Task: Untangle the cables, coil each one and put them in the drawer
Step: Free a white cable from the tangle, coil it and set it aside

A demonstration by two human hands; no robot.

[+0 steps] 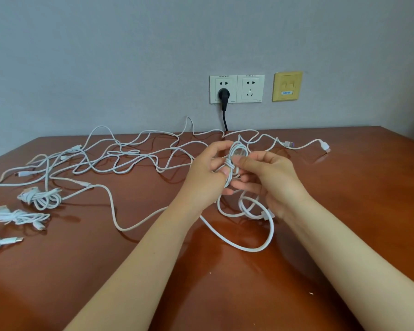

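Observation:
Above the middle of the brown table (225,295), both hands work on one small white coil (237,152). My left hand (207,173) grips the coil from the left, thumb on its wrapped waist. My right hand (268,177) pinches the same coil from the right. The free end of this cable (261,247) hangs down and loops on the table below the hands. A tangle of white cables (120,156) spreads across the far left and middle of the table. Three coiled bundles lie at the left edge: one knotted (40,198), one flatter (19,217), one partly cut off (0,242).
Two USB plugs (323,145) lie at the far right end of the tangle. On the grey wall are a double socket (237,88) with a black plug (224,95) and cord, and a yellow data socket (287,86). No drawer is in view.

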